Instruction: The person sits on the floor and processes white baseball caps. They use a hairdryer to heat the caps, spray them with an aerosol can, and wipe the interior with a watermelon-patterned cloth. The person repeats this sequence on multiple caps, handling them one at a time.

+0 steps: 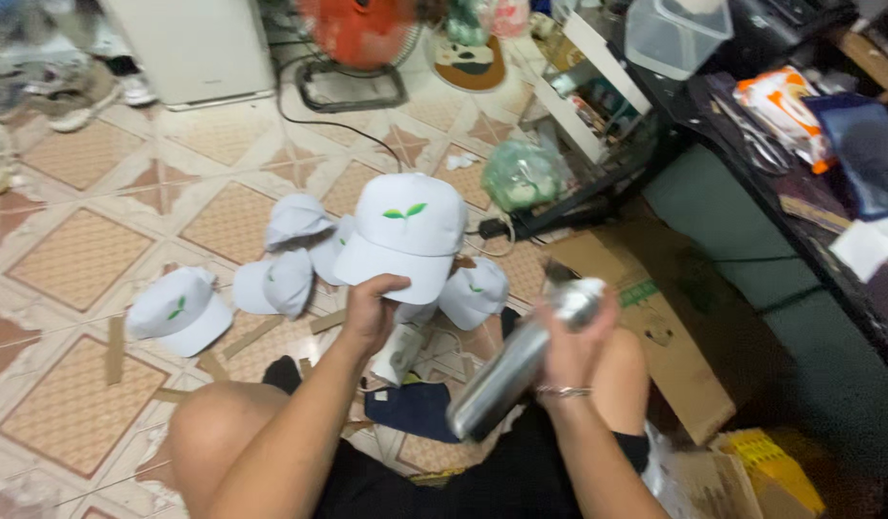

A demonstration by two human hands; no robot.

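My left hand (369, 309) grips the brim of a white cap (405, 235) with a small green leaf mark on its front and holds it up above the floor. My right hand (574, 338) is closed around a silver metal cylinder (516, 370), blurred, that slants down toward my lap; a bracelet sits on that wrist. Several more white caps lie on the tiled floor beyond my knees, one at the left (179, 309), others bunched behind the held cap (288, 252) and one to its right (475, 293).
Flat brown cardboard (655, 327) lies at my right, a yellow box (766, 466) near the bottom right. A dark cluttered table (800, 173) runs along the right. A green bag (521, 175), an orange fan (357, 38) and a white cabinet (189, 48) stand farther back.
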